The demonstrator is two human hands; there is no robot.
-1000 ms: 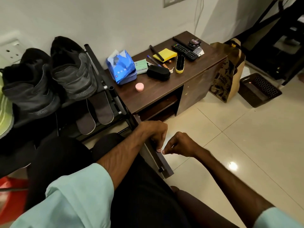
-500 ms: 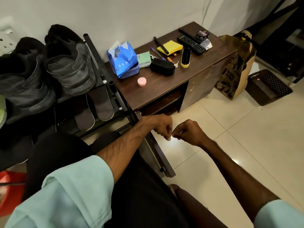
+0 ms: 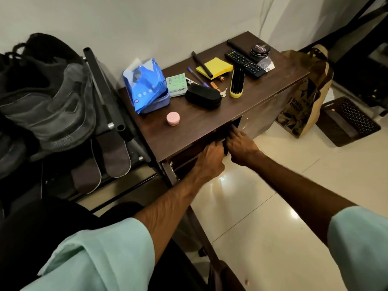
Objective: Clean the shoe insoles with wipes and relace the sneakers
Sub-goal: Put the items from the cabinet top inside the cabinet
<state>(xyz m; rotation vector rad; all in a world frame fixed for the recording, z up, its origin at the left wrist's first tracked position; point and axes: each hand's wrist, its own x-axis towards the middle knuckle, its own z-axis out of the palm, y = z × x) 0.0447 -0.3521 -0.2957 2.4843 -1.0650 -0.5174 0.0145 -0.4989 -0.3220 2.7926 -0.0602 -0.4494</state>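
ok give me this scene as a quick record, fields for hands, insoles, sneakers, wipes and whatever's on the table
left hand: at the open compartment under the tabletop, fingers hidden inside
right hand: beside it at the same opening, grip unclear
insoles: two, dark, out of the shoes, side by side on the rack
sneakers: grey pair on the rack, above the insoles
wipes: blue pack on the table, at the end near the rack
other table items: pink tin, brush, remote
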